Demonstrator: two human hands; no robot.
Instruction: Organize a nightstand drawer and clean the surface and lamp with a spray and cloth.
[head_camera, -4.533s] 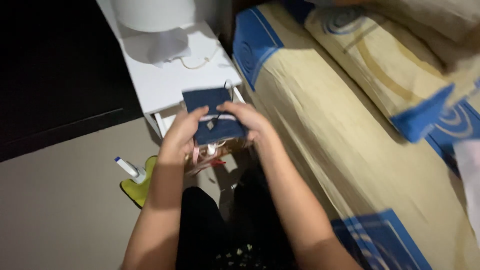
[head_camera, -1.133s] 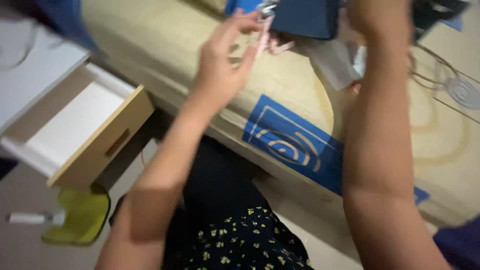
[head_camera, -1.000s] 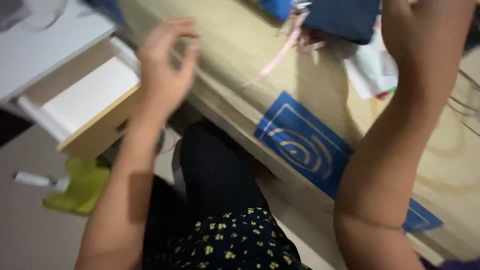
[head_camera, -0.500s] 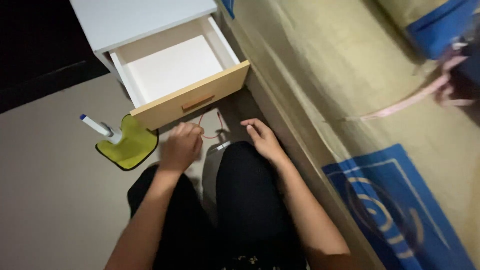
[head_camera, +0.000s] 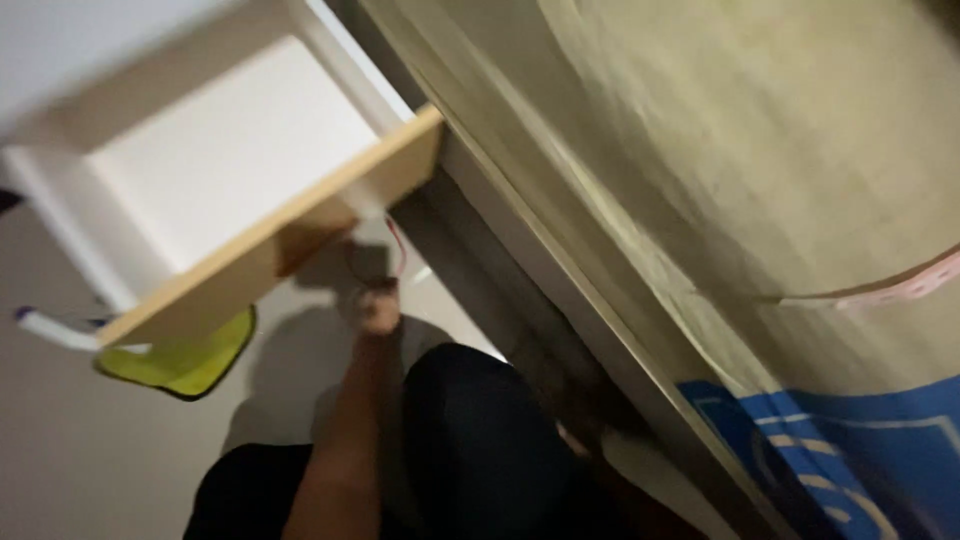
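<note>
Left hand (head_camera: 378, 305) now farther under open drawer (head_camera: 250, 170), beside bed (head_camera: 700, 170)

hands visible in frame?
1: the left hand, low under the open drawer, by a red cord. The right hand may be hidden beside the knee.

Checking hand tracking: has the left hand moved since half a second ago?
Yes. The left hand has gone forward under the open drawer front.
</note>
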